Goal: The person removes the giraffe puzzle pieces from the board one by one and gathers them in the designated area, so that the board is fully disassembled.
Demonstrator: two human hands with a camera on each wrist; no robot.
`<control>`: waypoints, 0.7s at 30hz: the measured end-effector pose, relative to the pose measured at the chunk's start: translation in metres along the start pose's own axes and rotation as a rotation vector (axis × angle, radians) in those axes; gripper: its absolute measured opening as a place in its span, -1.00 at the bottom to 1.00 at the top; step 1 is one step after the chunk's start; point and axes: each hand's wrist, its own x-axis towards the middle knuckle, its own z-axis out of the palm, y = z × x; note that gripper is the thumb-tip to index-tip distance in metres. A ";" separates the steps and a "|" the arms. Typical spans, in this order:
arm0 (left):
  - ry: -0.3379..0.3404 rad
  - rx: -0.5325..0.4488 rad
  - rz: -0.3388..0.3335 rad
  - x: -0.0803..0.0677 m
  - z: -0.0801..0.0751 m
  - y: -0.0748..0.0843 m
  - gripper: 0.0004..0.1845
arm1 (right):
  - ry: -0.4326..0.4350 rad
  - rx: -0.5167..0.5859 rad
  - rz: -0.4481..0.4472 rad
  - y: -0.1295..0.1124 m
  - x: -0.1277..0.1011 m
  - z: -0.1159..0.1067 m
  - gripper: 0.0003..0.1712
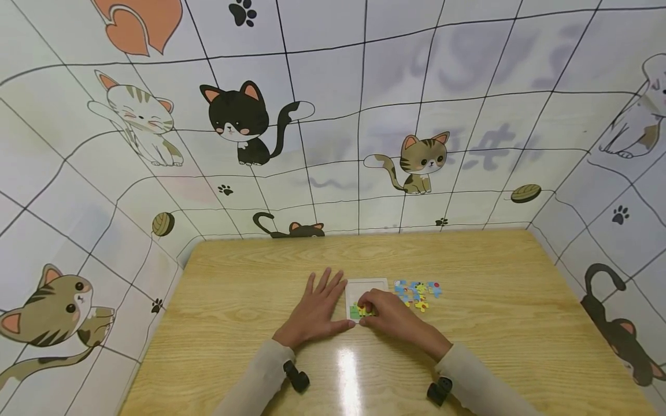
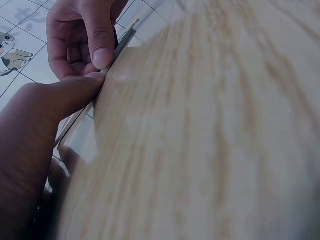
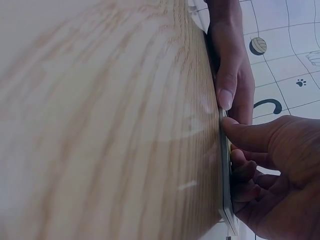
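A small white-bordered puzzle tray (image 1: 366, 283) lies on the table, with green and yellow pieces (image 1: 355, 312) in its near left part. My left hand (image 1: 318, 315) rests flat at the tray's left side, fingers spread and straight, its thumb at the near edge. Over the tray's near part, my right hand (image 1: 390, 315) has curled fingers and thumb about a yellow puzzle piece (image 1: 361, 311), which they partly cover. From the side, in the right wrist view, the right thumb (image 3: 245, 134) touches the tray's thin edge (image 3: 225, 185), close to the left thumb (image 3: 226, 97).
Loose blue and yellow puzzle pieces (image 1: 418, 293) lie in a cluster right of the tray. The wooden table (image 1: 250, 277) meets walls (image 1: 333, 138) printed with cats on the far, left and right sides. Dark wrist cameras (image 1: 296, 377) sit on both sleeves.
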 end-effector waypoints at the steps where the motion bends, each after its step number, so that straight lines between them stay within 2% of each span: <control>1: -0.001 0.001 0.000 0.000 0.000 0.000 0.11 | 0.001 -0.003 0.001 0.000 0.000 0.000 -0.67; 16: -0.009 0.018 0.008 0.000 -0.001 0.000 0.09 | 0.031 0.016 -0.015 0.000 -0.001 0.001 -0.66; 21: -0.008 0.008 0.007 0.000 0.000 -0.001 0.09 | 0.078 0.054 -0.009 -0.002 -0.003 0.002 -0.77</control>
